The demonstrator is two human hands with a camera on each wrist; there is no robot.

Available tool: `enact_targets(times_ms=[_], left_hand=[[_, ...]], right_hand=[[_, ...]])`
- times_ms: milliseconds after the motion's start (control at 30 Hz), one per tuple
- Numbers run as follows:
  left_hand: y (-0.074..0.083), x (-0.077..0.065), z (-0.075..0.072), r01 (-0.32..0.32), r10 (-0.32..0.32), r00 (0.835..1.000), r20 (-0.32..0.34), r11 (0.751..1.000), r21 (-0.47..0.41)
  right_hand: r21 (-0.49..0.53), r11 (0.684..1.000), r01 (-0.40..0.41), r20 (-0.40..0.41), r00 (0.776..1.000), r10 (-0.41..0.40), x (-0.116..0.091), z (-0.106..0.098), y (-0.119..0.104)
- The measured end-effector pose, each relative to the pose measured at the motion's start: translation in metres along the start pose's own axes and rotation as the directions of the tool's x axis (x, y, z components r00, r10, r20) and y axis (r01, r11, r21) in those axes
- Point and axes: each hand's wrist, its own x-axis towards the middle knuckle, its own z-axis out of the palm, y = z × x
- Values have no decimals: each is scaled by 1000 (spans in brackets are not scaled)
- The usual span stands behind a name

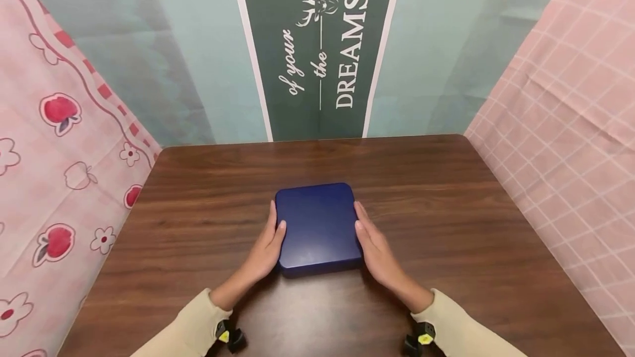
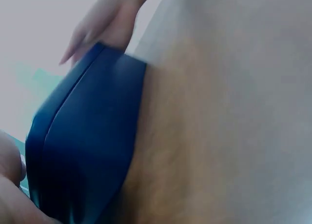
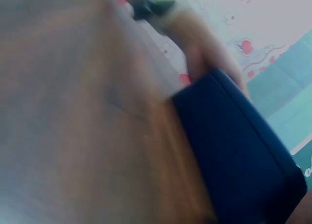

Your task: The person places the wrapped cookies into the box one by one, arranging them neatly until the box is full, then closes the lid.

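A square dark-blue box (image 1: 317,225) with rounded corners is at the middle of the table, its smooth top facing up. My left hand (image 1: 265,244) holds it by the left side, thumb over the top edge and fingers along the side wall. On the opposite side my right hand (image 1: 374,247) holds it in the same way. In the left wrist view the front of the box (image 2: 97,116) shows a thin seam near the top. The right wrist view shows the same front (image 3: 234,151), with the left hand (image 3: 214,58) behind it. Whether the box touches the table cannot be told.
The brown wooden table (image 1: 198,197) runs back to a pale green cloth (image 1: 193,70) with a dark printed band (image 1: 317,120). Pink cloths hang along the left (image 1: 30,180) and right (image 1: 555,125) sides.
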Motion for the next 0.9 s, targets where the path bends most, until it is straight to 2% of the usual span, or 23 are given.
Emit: enact_targets(times_ms=[133,267,633,900], left_hand=[[1,-15,8,-29,29,999,32,1000,5],[2,-17,12,-53,52,997,57,999,15],[0,-9,8,-87,85,995,53,996,29],[0,9,13,-98,96,994,59,995,21]], right_hand=[[-59,998,-9,46,999,12,12,-2,0],[-99,995,11,59,998,-5,14,0,4],[-124,990,66,44,997,-61,19,7,7],[-127,989,74,17,997,-72,31,0,14]])
